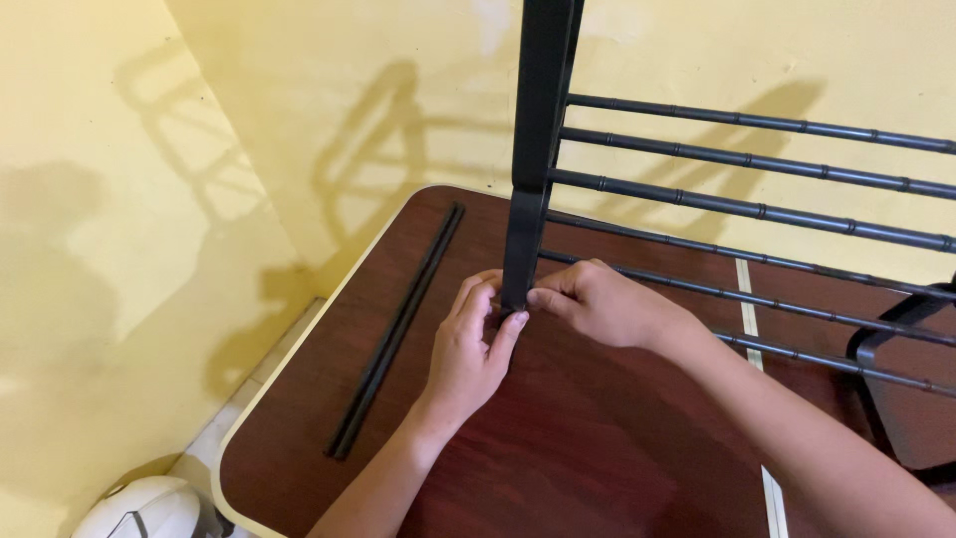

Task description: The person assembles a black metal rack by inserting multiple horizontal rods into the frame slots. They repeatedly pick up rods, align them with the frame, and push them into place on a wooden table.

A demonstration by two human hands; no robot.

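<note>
A black metal rack stands on a dark reddish-brown table (597, 458). Its upright post (533, 149) rises out of the top of the view, and several thin black rails (757, 209) run off to the right from it. My left hand (470, 349) and my right hand (597, 304) meet at the post's lower end (514, 299), fingertips pinching it from both sides where it meets the tabletop. What sits under the fingers is hidden.
A loose long black bar (398, 329) lies diagonally on the table's left part. Yellow walls close in at the back and left. A white rounded object (139, 510) sits on the floor at bottom left. A curved black frame piece (896, 329) stands at right.
</note>
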